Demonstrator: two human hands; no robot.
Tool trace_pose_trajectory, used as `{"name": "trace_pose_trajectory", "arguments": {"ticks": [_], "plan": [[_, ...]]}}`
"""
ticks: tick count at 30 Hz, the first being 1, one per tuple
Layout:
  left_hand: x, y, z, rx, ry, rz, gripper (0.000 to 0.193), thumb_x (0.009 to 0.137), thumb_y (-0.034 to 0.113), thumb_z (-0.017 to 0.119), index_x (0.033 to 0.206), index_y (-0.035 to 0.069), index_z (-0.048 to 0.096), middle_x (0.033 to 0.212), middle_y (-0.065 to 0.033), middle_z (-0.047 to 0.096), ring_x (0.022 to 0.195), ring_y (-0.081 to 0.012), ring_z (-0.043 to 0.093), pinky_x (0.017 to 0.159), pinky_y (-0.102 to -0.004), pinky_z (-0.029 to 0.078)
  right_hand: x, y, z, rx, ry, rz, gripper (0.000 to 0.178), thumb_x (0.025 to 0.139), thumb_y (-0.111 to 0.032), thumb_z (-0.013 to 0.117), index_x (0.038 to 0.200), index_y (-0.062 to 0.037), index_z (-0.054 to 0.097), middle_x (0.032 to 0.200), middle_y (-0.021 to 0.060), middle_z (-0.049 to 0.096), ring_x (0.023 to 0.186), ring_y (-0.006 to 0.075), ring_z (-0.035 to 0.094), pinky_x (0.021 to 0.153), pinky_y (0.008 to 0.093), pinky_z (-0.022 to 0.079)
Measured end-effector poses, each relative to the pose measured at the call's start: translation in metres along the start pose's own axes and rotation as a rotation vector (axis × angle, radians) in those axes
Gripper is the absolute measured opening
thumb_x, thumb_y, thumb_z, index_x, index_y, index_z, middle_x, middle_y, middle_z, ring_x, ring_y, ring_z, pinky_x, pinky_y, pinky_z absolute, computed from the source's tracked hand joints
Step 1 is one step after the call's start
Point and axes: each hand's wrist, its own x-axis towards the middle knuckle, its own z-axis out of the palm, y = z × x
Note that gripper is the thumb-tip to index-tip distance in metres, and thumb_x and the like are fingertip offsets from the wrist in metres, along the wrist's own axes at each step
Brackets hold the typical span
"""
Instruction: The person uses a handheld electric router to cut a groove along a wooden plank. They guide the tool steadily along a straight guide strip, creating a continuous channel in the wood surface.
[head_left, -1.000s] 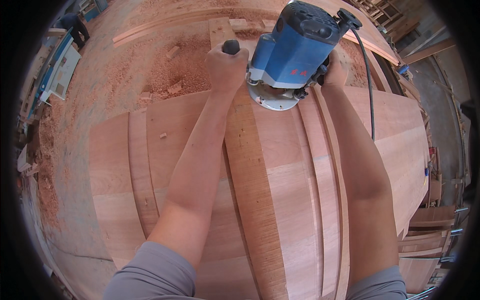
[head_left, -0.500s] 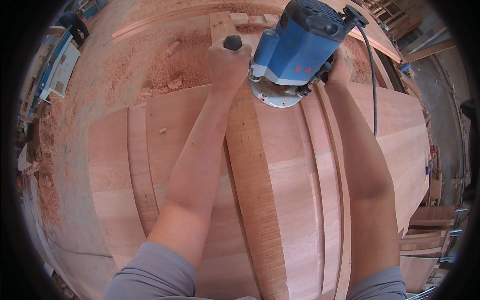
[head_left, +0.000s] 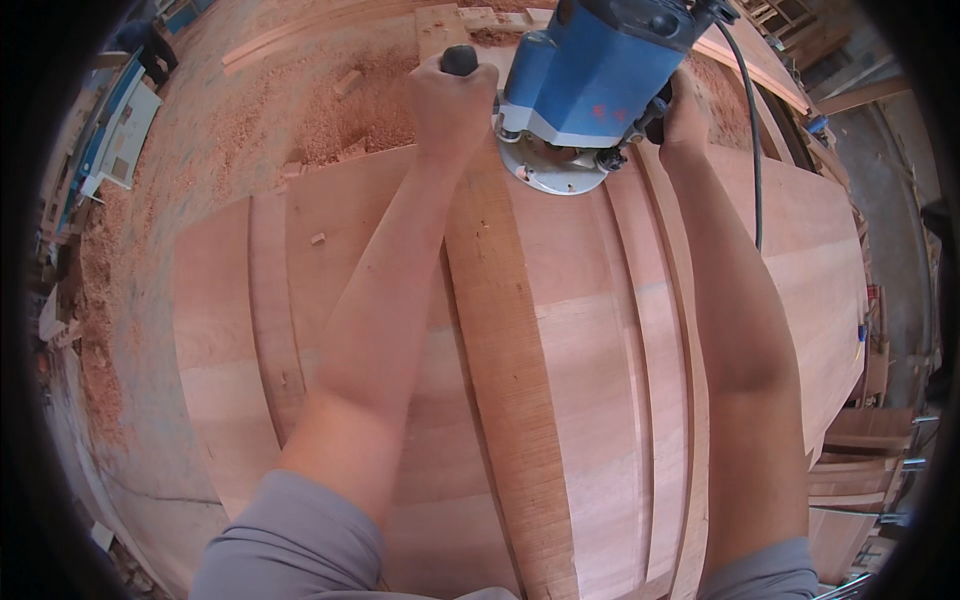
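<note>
Both my arms reach forward over a large wooden panel [head_left: 375, 240] to a blue plunge router [head_left: 590, 85]. My left hand [head_left: 448, 105] is closed round its left handle, whose black knob [head_left: 459, 60] sticks out above the fist. On the other side my right hand [head_left: 684, 115] wraps the right handle, its fingers partly hidden behind the tool. The router's round metal base [head_left: 550, 172] rests toward the panel's far end, beside a darker wooden strip [head_left: 505, 310] running lengthwise. The bit is hidden by the base and housing.
A black power cord [head_left: 752, 130] runs from the router down onto the panel's right part. Reddish sawdust [head_left: 340, 100] covers the floor beyond. A small wood chip [head_left: 318, 239] lies on the panel. Stacked boards [head_left: 860, 450] stand at right; a person [head_left: 148, 45] is far left.
The router and both hands have shifted slightly toward the far end of the panel. Both hands keep their hold on the handles.
</note>
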Motion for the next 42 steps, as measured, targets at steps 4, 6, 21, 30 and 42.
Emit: {"name": "trace_pose_trajectory", "arguments": {"ticks": [4,6,21,30,42], "plan": [[0.001,0.0,0.002,-0.03,0.003,-0.032,0.021,0.075,0.012,0.068,0.063,-0.002,0.058,0.054,-0.0066,0.057,0.053,-0.0143,0.058,0.055,-0.0366,0.048,0.009,0.007,-0.004,0.06,-0.076,0.052,0.044,0.094,-0.04,0.06,0.078,-0.0005,0.067,0.067,0.0081,0.062,0.046,0.0169,0.054,0.041,0.03,0.035],[0.002,-0.003,0.001,0.005,0.015,-0.011,0.021,0.075,0.012,0.067,0.062,-0.002,0.057,0.053,-0.0066,0.056,0.053,-0.0143,0.058,0.055,-0.0367,0.049,0.006,0.008,-0.006,0.081,-0.113,0.084,0.044,0.095,-0.041,0.06,0.08,-0.0003,0.068,0.068,0.0083,0.063,0.047,0.0174,0.055,0.042,0.0299,0.037],[-0.001,-0.005,0.0,0.032,0.017,-0.076,0.02,0.075,0.019,0.07,0.069,0.0,0.066,0.06,-0.0119,0.065,0.057,-0.0249,0.065,0.061,-0.0398,0.051,0.0,0.013,0.001,0.047,-0.019,0.005,0.048,0.093,-0.045,0.063,0.076,0.0,0.067,0.067,0.0094,0.063,0.048,0.0202,0.059,0.042,0.0326,0.045],[-0.002,-0.001,0.001,0.004,-0.004,-0.05,0.024,0.077,0.022,0.075,0.07,0.0,0.068,0.059,-0.0099,0.065,0.057,-0.0224,0.064,0.06,-0.039,0.051,-0.004,0.008,-0.001,0.031,0.053,0.026,0.048,0.092,-0.043,0.064,0.072,0.0006,0.066,0.067,0.0104,0.063,0.047,0.0221,0.06,0.041,0.0342,0.045],[-0.002,-0.005,0.003,0.058,0.034,-0.026,0.02,0.076,0.016,0.071,0.07,-0.001,0.066,0.062,-0.0138,0.066,0.06,-0.028,0.066,0.063,-0.0407,0.052,-0.014,-0.005,0.0,-0.028,0.061,0.127,0.038,0.096,-0.041,0.058,0.103,-0.0059,0.071,0.095,0.0115,0.069,0.082,0.023,0.066,0.07,0.0365,0.05]]}}
